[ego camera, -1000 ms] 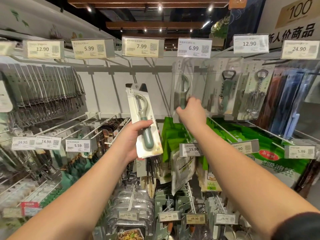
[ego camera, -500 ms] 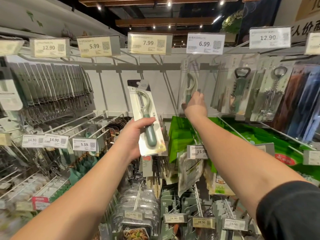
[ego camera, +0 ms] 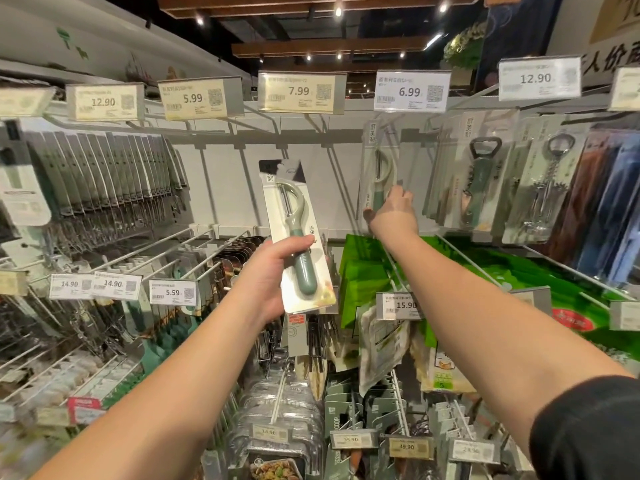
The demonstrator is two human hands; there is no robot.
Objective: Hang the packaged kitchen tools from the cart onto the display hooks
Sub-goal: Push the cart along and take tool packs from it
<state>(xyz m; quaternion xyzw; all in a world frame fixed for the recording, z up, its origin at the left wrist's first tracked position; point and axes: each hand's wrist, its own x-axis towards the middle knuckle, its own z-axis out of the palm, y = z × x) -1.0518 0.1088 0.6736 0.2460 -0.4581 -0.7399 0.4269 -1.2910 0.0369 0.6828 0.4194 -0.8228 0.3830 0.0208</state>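
My left hand [ego camera: 273,271] raised mid-frame, fingers wrapped round the lower half of a packaged peeler [ego camera: 298,237] held upright, my right hand [ego camera: 393,213] stretched up, grip pinching a second hanging peeler pack [ego camera: 379,168] under the 6.99 tag [ego camera: 412,91], its hook hidden, fingertips partly blurred.

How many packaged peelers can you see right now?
2. One packaged peeler is gripped in the left hand, held up mid-frame. The other peeler pack hangs under the 6.99 tag, with the right hand on it. More may hang hidden behind it.
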